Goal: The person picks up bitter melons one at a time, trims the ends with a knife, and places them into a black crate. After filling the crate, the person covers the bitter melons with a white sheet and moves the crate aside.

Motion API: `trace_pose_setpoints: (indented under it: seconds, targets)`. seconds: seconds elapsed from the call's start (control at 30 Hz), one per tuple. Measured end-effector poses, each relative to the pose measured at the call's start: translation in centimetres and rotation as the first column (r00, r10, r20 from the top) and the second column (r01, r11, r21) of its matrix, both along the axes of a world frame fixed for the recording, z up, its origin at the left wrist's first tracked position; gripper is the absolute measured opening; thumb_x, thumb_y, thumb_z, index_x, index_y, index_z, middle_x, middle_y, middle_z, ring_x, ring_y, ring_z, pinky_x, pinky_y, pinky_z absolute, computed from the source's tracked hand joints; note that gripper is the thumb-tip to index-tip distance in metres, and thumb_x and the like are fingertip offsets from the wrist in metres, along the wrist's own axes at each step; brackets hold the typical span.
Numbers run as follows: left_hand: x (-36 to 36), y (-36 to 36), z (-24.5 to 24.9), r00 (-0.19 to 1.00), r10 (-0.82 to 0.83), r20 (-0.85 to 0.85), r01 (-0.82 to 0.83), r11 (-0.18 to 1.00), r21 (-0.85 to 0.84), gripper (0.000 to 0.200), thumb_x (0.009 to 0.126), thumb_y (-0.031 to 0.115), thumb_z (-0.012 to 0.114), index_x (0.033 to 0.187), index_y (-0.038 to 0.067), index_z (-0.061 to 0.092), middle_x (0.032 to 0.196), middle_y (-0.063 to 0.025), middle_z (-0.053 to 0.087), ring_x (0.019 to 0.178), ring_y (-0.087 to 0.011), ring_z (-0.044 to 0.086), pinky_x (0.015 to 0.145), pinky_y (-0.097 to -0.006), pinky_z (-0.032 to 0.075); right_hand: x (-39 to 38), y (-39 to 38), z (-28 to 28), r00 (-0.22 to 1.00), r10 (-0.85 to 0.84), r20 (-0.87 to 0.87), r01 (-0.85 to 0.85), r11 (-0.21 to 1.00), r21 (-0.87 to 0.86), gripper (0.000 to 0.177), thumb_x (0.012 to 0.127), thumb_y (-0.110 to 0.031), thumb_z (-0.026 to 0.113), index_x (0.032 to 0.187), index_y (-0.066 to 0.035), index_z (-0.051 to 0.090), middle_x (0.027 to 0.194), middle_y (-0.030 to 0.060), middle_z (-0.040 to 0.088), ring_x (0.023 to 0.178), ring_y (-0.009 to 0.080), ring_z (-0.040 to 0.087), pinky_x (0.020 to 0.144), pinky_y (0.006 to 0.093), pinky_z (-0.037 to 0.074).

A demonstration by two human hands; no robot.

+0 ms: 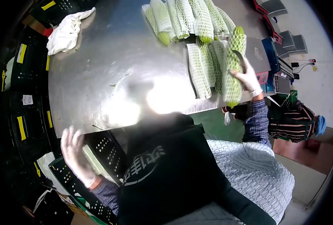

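Find gourds (163,38) in nets (201,17) at right on the table (110,67), in two rows (one behind the other), crates (27,71) past its left.

Place: produce-packing room | metal worktable (106,45) | net-sleeved green vegetables (202,56) | black plastic crates (33,63) | lettered black apron (170,180)

Metal table (99,71), bright glare (168,95) on top; pale wall (324,71) beyond; green floor (220,125) below.

Near centre, dark apron (190,153): pale Chinese characters (150,160), exact reading uncertain. Left, black crate (35,122): white label (27,99), print illegible. Far right, wall (318,88): yellow sign (315,68), illegible.
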State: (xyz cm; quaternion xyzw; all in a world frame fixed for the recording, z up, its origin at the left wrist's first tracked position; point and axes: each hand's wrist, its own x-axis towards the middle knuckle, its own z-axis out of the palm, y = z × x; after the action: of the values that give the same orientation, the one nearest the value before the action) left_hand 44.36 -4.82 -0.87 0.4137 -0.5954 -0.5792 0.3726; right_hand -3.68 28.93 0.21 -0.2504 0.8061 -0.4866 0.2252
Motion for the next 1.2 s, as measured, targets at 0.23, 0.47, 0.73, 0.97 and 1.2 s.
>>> trace_pose_setpoints:
  seconds: [0.23,0.47,0.73,0.97,1.2]
  targets:
    - [12.1,-1.4,-0.9,0.841,0.5,0.206,-0.499,0.865,-0.059,0.04,0.099,0.014,0.051,0.134,-0.006,0.049,0.129,-0.0197,0.06,0.115,-0.0236,0.06,0.101,-0.0324,0.045,-13.0,5.2,-4.1,0.914,0.215,-0.344,0.012,0.834,0.552,0.082,0.076,-0.033,0.078,0.146,-0.013,0.041,0.119,0.0153,0.068,0.104,0.0286,0.066,0.091,0.036,0.049]
    - [24.0,1.0,-7.6,0.637,0.679,0.365,-0.69,0.713,-0.124,0.031,0.094,0.013,0.066,0.12,-0.001,0.06,0.104,-0.0079,0.067,0.087,-0.0139,0.065,0.079,-0.025,0.051,-12.8,3.3,-4.2,0.944,0.107,-0.312,0.101,0.807,0.582,0.066,0.088,-0.03,0.072,0.138,0.005,0.049,0.13,0.0205,0.06,0.11,0.0271,0.06,0.096,0.0329,0.047]
    - [27.5,1.0,-20.8,0.58,0.414,0.702,-0.567,0.824,-0.018,0.057,0.082,0.022,0.078,0.127,-0.004,0.055,0.118,-0.0192,0.065,0.109,-0.027,0.062,0.096,-0.0355,0.048,-5.9,-5.9,1.8,0.732,0.22,-0.645,0.326,0.718,0.615,0.05,0.097,-0.033,0.057,0.136,-0.003,0.054,0.131,0.0144,0.063,0.113,0.0265,0.064,0.094,0.0318,0.047]
    - [31.3,-4.1,-32.9,0.548,-0.029,0.836,-0.358,0.895,0.265,0.081,0.069,0.035,0.08,0.135,-0.001,0.05,0.125,-0.0214,0.062,0.116,-0.0326,0.06,0.1,-0.038,0.047,-0.5,-13.0,4.5,0.826,0.265,-0.497,-0.061,0.919,0.389,0.041,0.1,-0.009,0.054,0.14,0.0,0.05,0.138,0.0093,0.057,0.12,0.0143,0.056,0.101,0.0274,0.044]
    - [30.8,-5.2,-28.1,0.374,-0.177,0.91,-0.241,0.929,0.28,0.088,0.057,0.045,0.083,0.13,0.003,0.058,0.128,-0.0204,0.061,0.121,-0.0313,0.056,0.103,-0.035,0.045,2.1,-16.3,3.6,0.717,0.412,-0.563,-0.027,0.822,0.569,0.039,0.097,-0.007,0.058,0.134,0.002,0.055,0.127,0.0123,0.065,0.11,0.0128,0.062,0.094,0.0242,0.047]
